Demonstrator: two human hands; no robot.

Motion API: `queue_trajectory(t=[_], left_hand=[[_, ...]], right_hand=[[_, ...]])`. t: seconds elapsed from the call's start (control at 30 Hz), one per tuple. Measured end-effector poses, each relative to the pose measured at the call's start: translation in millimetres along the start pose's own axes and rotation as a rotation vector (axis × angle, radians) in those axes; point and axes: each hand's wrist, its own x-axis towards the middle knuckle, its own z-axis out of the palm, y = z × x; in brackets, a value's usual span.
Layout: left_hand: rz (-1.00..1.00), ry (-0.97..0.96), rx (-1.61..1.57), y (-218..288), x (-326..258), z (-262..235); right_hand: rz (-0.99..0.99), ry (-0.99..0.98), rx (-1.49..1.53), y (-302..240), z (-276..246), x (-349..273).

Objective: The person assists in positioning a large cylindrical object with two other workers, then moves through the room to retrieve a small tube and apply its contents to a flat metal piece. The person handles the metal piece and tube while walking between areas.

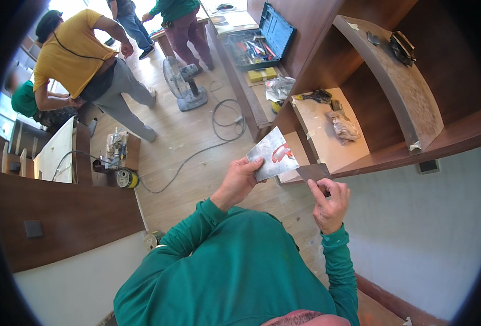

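My left hand (239, 182) is raised in front of me and grips a thin, square metal plate (272, 153) by its lower corner. A smear of red paste (281, 154) lies on the plate. Just to its right, my right hand (330, 205) pinches a small dark brown flat piece (312, 173) between thumb and fingers. The piece's top edge sits close under the plate, near the front edge of a brown wooden shelf unit (403, 149). Both green sleeves come up from the lower edge.
A crumpled rag (343, 127) and small tools lie on the pale shelf board. An open blue toolbox (265, 35) sits on a counter beyond. A floor fan (183, 81) and black cable (218, 130) are on the wooden floor. A person in yellow (80, 51) and others stand at left.
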Motion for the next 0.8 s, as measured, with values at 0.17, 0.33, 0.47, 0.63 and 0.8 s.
queue_trajectory(t=[0.17, 0.33, 0.47, 0.63, 0.8], left_hand=[[0.143, -0.009, 0.054, 11.9, -2.9, 2.9], [0.305, 0.036, 0.272, 11.4, -7.8, 2.2], [0.427, 0.051, 0.348, 2.8, -10.5, 3.9], [0.504, 0.029, 0.519, -9.8, -15.6, 9.7], [0.517, -0.019, 0.564, -16.5, -14.6, 8.1]], right_hand=[[0.160, -0.021, 0.091, -0.2, 6.2, -9.3], [0.931, 0.258, 1.246, -24.5, 11.3, 6.6], [1.077, 0.343, 1.585, -36.9, 30.6, 8.4], [1.068, 0.334, 1.373, -38.1, 40.8, 3.5], [1.023, 0.293, 1.188, -22.3, 42.2, 5.8]])
